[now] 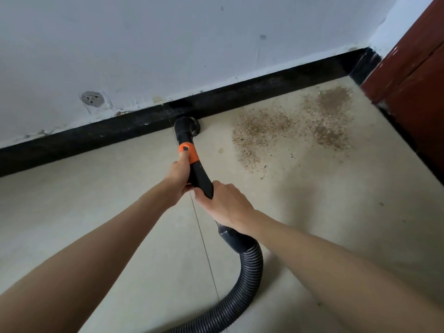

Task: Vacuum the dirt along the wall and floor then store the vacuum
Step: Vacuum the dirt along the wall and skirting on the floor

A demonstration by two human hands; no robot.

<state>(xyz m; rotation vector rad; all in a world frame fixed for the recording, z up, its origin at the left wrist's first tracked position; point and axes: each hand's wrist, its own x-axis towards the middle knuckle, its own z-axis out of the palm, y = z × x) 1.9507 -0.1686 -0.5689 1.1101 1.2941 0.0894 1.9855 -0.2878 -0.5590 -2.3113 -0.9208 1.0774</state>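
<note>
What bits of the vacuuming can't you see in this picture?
Head view, the only one:
- Vacuum body: the hose runs off the bottom edge.
- Nozzle mouth: pressed against the black skirting, facing away.
- Handle grip: covered by the left hand and right hand.
- Dirt grains: too small to identify.

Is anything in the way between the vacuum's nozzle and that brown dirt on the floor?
Nothing visible. The nozzle sits at the black baseboard, and only bare floor lies between it and the dirt patch to its right. Both hands, left hand and right hand, grip the wand behind it.
</note>
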